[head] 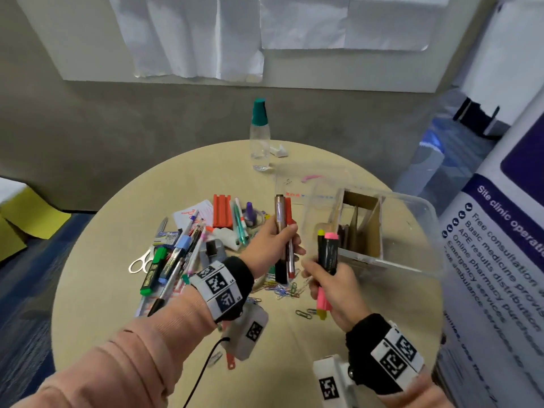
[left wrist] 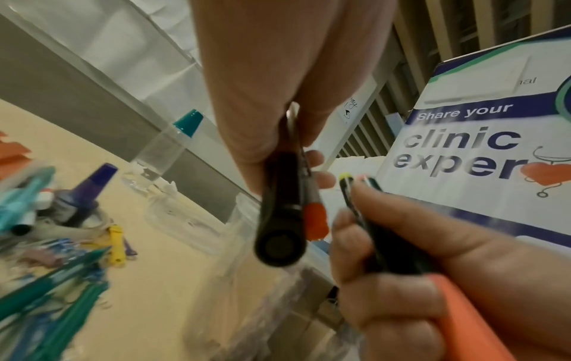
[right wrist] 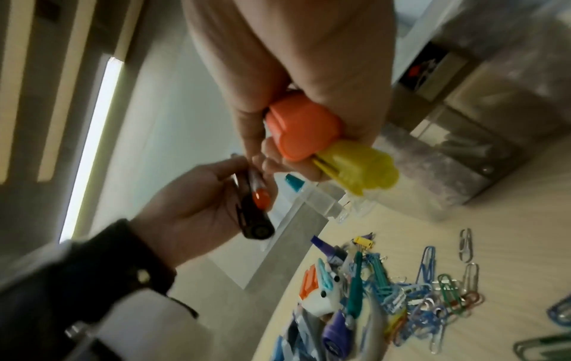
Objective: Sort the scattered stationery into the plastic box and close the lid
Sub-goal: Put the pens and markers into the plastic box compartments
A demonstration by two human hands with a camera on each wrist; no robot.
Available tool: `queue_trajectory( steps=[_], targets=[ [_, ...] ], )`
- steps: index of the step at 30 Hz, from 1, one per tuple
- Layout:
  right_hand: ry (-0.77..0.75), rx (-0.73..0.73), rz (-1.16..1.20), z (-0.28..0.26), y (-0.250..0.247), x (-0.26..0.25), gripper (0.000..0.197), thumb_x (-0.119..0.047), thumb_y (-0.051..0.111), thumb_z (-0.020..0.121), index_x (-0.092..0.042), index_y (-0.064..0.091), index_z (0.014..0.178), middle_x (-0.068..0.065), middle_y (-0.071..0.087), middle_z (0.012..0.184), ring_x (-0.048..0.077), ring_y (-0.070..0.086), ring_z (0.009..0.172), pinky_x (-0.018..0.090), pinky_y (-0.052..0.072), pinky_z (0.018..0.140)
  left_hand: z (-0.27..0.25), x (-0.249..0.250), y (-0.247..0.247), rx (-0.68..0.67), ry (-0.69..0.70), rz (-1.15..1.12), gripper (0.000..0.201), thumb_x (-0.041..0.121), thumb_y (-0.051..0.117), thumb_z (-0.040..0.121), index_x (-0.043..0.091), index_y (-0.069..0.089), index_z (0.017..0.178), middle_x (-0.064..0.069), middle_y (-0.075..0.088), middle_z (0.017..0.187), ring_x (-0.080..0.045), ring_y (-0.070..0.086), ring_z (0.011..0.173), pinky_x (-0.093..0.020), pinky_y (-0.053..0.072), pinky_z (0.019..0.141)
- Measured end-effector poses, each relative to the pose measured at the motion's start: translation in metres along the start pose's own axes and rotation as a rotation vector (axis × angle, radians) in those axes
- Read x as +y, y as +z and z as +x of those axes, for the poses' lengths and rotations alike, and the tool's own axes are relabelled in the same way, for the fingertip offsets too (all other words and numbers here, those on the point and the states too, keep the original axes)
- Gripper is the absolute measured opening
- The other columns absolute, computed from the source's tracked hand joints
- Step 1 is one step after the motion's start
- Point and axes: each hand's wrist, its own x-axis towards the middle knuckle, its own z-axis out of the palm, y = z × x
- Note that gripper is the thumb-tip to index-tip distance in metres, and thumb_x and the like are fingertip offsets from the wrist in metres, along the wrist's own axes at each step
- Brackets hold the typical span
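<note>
My left hand (head: 275, 241) grips two upright pens above the table: a black marker (head: 280, 240) (left wrist: 279, 219) and a thinner red-tipped pen (head: 290, 231) (left wrist: 314, 219). Just to its right, my right hand (head: 329, 282) holds a pink highlighter (head: 331, 254) (right wrist: 302, 127) and a yellow highlighter (head: 321, 248) (right wrist: 358, 166) together, also upright. The clear plastic box (head: 412, 254) with cardboard dividers (head: 362, 228) stands open right behind the right hand. Its clear lid (head: 294, 184) lies flat on the table behind the left hand.
A heap of pens, markers, scissors (head: 141, 262) and an orange holder (head: 221, 210) covers the table's left middle. Coloured paper clips (head: 282, 290) (right wrist: 426, 288) lie under the hands. A clear bottle (head: 259, 136) stands at the far edge. A printed banner (head: 506, 231) stands on the right.
</note>
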Motion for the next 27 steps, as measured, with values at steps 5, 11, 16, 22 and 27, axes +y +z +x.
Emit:
queue_trajectory(
  steps=[5, 11, 16, 22, 27],
  targets=[
    [0.148, 0.114, 0.389, 0.004, -0.052, -0.021, 0.011, -0.021, 0.056, 0.089, -0.010, 0.055, 0.089, 0.001, 0.054, 0.057, 0.010, 0.048, 0.046, 0.024, 0.042, 0.044, 0.030, 0.024, 0.030, -0.043, -0.072, 0.020, 0.004, 0.013, 0.041, 0.098, 0.014, 0.042, 0.102, -0.003, 0.048, 0.076, -0.015, 0.053, 0.062, -0.032, 0.048, 0.062],
    [0.095, 0.232, 0.545, 0.031, -0.115, -0.054, 0.020, -0.009, 0.035, 0.094, -0.016, 0.052, 0.087, 0.005, 0.051, 0.073, 0.016, 0.047, 0.060, 0.031, 0.044, 0.059, 0.072, 0.045, 0.084, -0.117, -0.350, -0.022, 0.016, 0.000, 0.041, 0.092, 0.006, 0.040, 0.108, -0.008, 0.046, 0.082, -0.017, 0.055, 0.073, -0.032, 0.047, 0.067],
    [0.109, 0.265, 0.645, 0.053, -0.156, -0.059, 0.022, -0.003, 0.032, 0.094, -0.012, 0.051, 0.089, 0.007, 0.050, 0.077, 0.018, 0.048, 0.071, 0.031, 0.042, 0.071, 0.102, 0.043, 0.124, -0.048, -0.425, 0.026, 0.040, -0.004, 0.038, 0.093, -0.001, 0.032, 0.132, -0.009, 0.045, 0.083, -0.019, 0.052, 0.074, -0.027, 0.045, 0.066],
    [0.210, 0.260, 0.705, 0.061, -0.170, -0.048, 0.021, -0.002, 0.031, 0.095, -0.008, 0.047, 0.083, 0.010, 0.048, 0.076, 0.020, 0.047, 0.072, 0.029, 0.041, 0.070, 0.119, 0.038, 0.153, -0.012, -0.462, 0.322, 0.023, 0.004, 0.035, 0.093, -0.005, 0.049, 0.110, -0.018, 0.051, 0.085, -0.024, 0.051, 0.072, -0.033, 0.040, 0.072],
    [0.235, 0.233, 0.704, 0.064, -0.174, -0.049, 0.021, -0.002, 0.031, 0.095, -0.007, 0.047, 0.083, 0.010, 0.048, 0.076, 0.020, 0.047, 0.071, 0.029, 0.040, 0.069, 0.124, 0.023, 0.163, -0.109, -0.532, 0.616, 0.040, 0.004, 0.036, 0.097, -0.007, 0.035, 0.135, -0.019, 0.041, 0.141, -0.030, 0.042, 0.128, -0.030, 0.037, 0.100]
  ],
)
